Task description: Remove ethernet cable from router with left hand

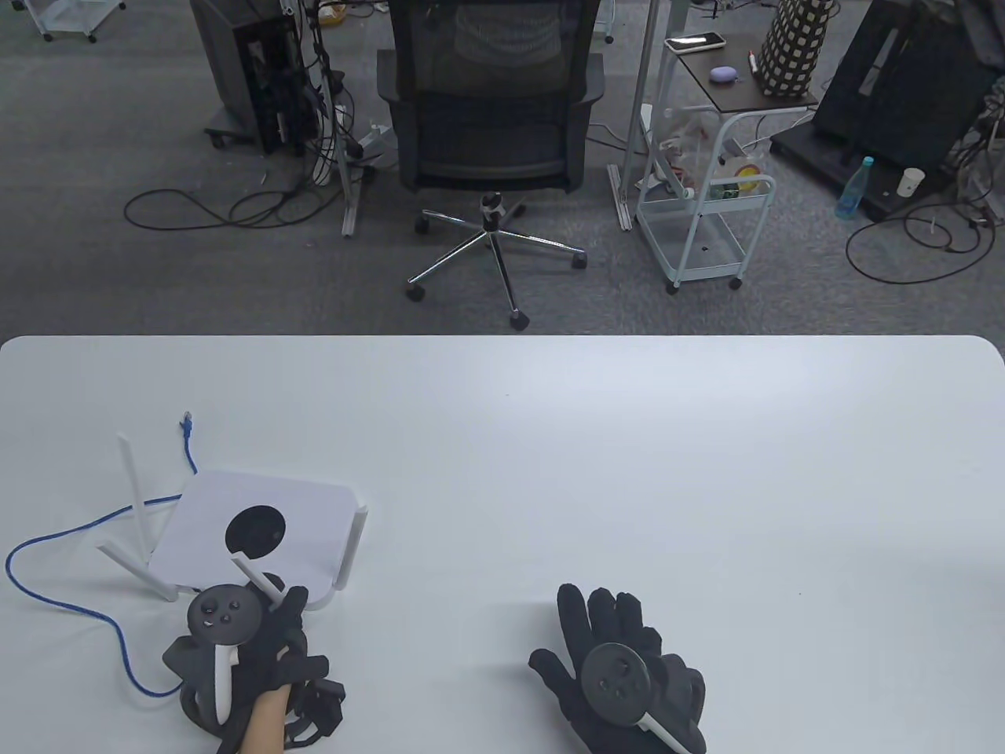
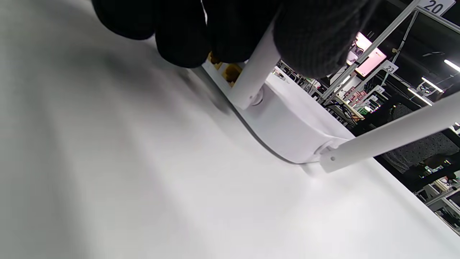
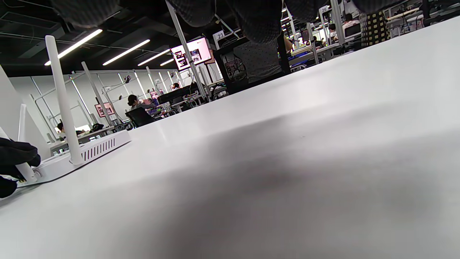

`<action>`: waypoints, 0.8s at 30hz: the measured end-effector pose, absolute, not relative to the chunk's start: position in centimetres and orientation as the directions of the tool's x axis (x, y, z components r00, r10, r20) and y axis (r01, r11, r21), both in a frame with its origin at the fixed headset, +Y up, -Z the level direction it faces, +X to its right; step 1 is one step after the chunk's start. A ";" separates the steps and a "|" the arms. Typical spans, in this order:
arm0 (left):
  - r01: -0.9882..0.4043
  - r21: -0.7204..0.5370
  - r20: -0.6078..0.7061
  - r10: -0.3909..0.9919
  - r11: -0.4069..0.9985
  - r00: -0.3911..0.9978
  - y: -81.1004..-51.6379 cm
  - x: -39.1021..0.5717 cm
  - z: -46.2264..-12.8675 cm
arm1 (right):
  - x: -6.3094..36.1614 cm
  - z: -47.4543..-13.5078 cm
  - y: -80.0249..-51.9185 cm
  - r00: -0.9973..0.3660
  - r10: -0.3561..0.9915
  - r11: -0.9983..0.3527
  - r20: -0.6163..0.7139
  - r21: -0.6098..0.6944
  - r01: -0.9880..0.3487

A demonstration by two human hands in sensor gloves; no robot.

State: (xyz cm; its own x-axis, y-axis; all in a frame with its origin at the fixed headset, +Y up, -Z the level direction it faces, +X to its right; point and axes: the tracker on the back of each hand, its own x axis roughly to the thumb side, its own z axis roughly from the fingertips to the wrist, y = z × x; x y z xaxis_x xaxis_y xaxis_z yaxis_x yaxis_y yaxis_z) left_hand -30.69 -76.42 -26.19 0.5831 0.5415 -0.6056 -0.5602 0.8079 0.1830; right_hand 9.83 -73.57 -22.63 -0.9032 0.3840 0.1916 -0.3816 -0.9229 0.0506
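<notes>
Ethernet cable (image 1: 47,585), thin and blue, lies on the white tabletop (image 1: 628,471) at the near left: one end with its plug rests free on the tabletop just beyond the router's far left corner, the cable then passes behind an antenna, makes a wide loop to the left, and runs near toward the left hand (image 1: 259,667), where it goes out of sight under the glove. The router (image 1: 267,530) is a flat white box with a black round mark on top, standing at the near left of the tabletop. Four white antennas (image 1: 132,491) rise from it, and these stand in the way: one near antenna leans right against the left hand, and in the left wrist view the gloved fingers (image 2: 309,39) are curled around this antenna, just above the yellow ports (image 2: 231,72) on the router's near side. Whether the fingers also hold a plug there, I cannot tell. The right hand (image 1: 620,675) rests flat on the tabletop with its fingers spread wide, holding nothing, well apart to the right of the router. On the floor beyond the far edge stand an office chair (image 1: 491,118), a small white trolley (image 1: 707,204) and a computer tower (image 1: 247,75) with cables.
</notes>
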 end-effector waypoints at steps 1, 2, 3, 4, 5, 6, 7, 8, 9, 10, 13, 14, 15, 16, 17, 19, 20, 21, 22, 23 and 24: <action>-0.556 0.178 -0.609 0.534 0.812 0.586 -76.5 -30.7 -26.1 | 9.8 -22.6 -73.6 -0.902 0.386 -0.922 0.192 0.050 -0.384; -0.550 0.178 -0.613 0.530 0.816 0.587 -76.6 -30.6 -26.1 | 9.8 -22.6 -73.6 -0.901 0.388 -0.921 0.193 0.050 -0.386; -0.546 0.179 -0.612 0.528 0.818 0.589 -76.7 -30.6 -26.1 | 9.8 -22.7 -73.6 -0.900 0.390 -0.920 0.194 0.050 -0.388; -0.534 0.180 -0.614 0.519 0.826 0.595 -76.7 -30.5 -26.0 | 9.8 -22.7 -73.6 -0.898 0.394 -0.919 0.195 0.051 -0.392; -0.527 0.186 -0.614 0.517 0.829 0.596 -76.7 -30.5 -26.0 | 9.8 -22.7 -73.6 -0.897 0.396 -0.918 0.195 0.052 -0.394; -0.527 0.194 -0.618 0.520 0.828 0.589 -76.8 -30.5 -26.0 | 9.8 -22.7 -73.6 -0.896 0.398 -0.917 0.196 0.053 -0.396; -0.529 0.194 -0.619 0.522 0.826 0.587 -76.8 -30.5 -26.0 | 9.8 -22.7 -73.6 -0.895 0.400 -0.916 0.197 0.052 -0.397; -0.534 0.198 -0.618 0.528 0.822 0.582 -76.7 -30.5 -26.0 | 9.8 -22.7 -73.6 -0.894 0.401 -0.916 0.198 0.051 -0.399; -0.536 0.206 -0.619 0.533 0.818 0.577 -76.7 -30.5 -25.9 | 9.8 -22.7 -73.6 -0.894 0.402 -0.915 0.199 0.049 -0.401; -0.526 0.213 -0.625 0.528 0.824 0.574 -76.7 -30.5 -25.9 | 9.8 -22.7 -73.6 -0.893 0.404 -0.914 0.199 0.048 -0.403; -0.515 0.228 -0.633 0.528 0.826 0.566 -76.7 -30.6 -25.8 | 9.8 -22.7 -73.6 -0.892 0.407 -0.913 0.198 0.048 -0.406; -0.524 0.247 -0.635 0.544 0.815 0.548 -76.8 -30.7 -25.7 | 9.8 -22.7 -73.6 -0.892 0.407 -0.913 0.198 0.048 -0.406; -0.538 0.267 -0.629 0.567 0.800 0.531 -76.7 -30.7 -25.6 | 9.8 -22.7 -73.6 -0.892 0.408 -0.912 0.197 0.049 -0.406; -0.564 0.286 -0.615 0.600 0.775 0.512 -76.6 -30.8 -25.6 | 9.8 -22.7 -73.6 -0.891 0.409 -0.912 0.197 0.050 -0.407; -0.584 0.300 -0.607 0.624 0.754 0.493 -76.6 -30.8 -25.5 | 9.8 -22.7 -73.6 -0.891 0.409 -0.912 0.196 0.051 -0.407; -0.646 0.344 -0.586 0.693 0.682 0.420 -76.7 -31.0 -25.4 | 9.8 -22.7 -73.6 -0.891 0.409 -0.912 0.196 0.051 -0.407; -0.690 0.374 -0.564 0.742 0.620 0.361 -76.8 -31.2 -25.3 | 9.8 -22.7 -73.6 -0.891 0.410 -0.911 0.195 0.052 -0.408; -0.743 0.398 -0.538 0.793 0.538 0.287 -77.0 -31.5 -25.2 | 9.8 -22.7 -73.6 -0.890 0.412 -0.911 0.195 0.052 -0.410; -0.774 0.419 -0.516 0.826 0.474 0.226 -77.2 -31.6 -25.1 | 9.9 -22.7 -73.6 -0.890 0.412 -0.910 0.194 0.052 -0.410; -0.810 0.448 -0.488 0.863 0.379 0.134 -77.4 -31.7 -25.1 | 9.9 -22.7 -73.6 -0.890 0.413 -0.910 0.194 0.052 -0.411; -0.830 0.456 -0.474 0.877 0.323 0.081 -77.6 -31.8 -25.1 | 9.9 -22.7 -73.6 -0.890 0.413 -0.910 0.194 0.053 -0.411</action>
State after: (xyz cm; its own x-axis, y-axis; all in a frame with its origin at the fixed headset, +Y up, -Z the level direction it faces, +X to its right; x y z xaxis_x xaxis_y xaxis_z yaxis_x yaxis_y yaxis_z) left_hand -31.84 -77.64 -25.07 0.0812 0.8770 -0.4737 -0.8296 0.3228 0.4556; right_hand 9.86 -73.61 -22.72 -0.8898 0.4129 0.1940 -0.4109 -0.9102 0.0526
